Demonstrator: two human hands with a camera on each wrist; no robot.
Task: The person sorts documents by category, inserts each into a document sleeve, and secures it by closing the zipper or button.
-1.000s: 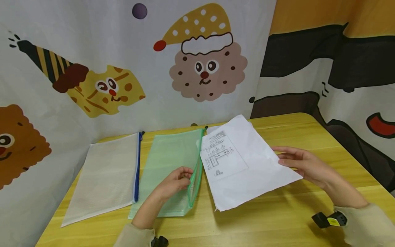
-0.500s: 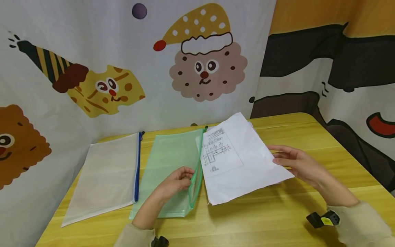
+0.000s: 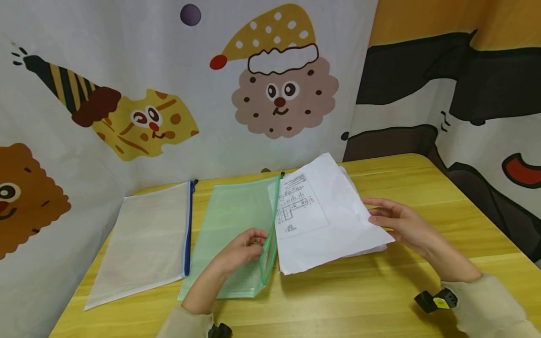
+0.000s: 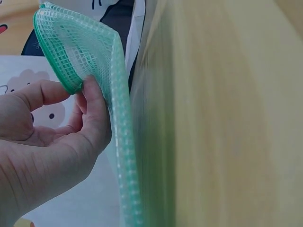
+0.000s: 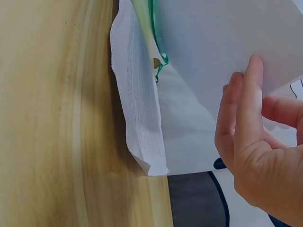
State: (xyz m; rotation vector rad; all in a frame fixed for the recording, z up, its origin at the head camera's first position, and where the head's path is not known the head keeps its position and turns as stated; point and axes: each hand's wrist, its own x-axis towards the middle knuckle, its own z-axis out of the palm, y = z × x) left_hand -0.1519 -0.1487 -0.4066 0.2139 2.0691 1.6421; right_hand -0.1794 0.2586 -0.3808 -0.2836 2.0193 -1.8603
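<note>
A green mesh zip pouch lies on the table, its zipped side facing right and gaping. My left hand pinches the upper edge of that mouth between thumb and fingers, as the left wrist view confirms at the green zipper edge. By its right edge my right hand holds a white paper sheet printed with a line drawing. The sheet is tilted, its left edge at the pouch's mouth. More paper lies beneath it on the table; how many sheets cannot be told.
A whitish zip pouch with a blue zipper lies flat at the left of the wooden table. Behind the table hangs a curtain with cartoon prints.
The right hand and its sheet have moved left toward the green pouch, showing more of the paper below. The left hand stays nearly still, still pinching the pouch's edge.
</note>
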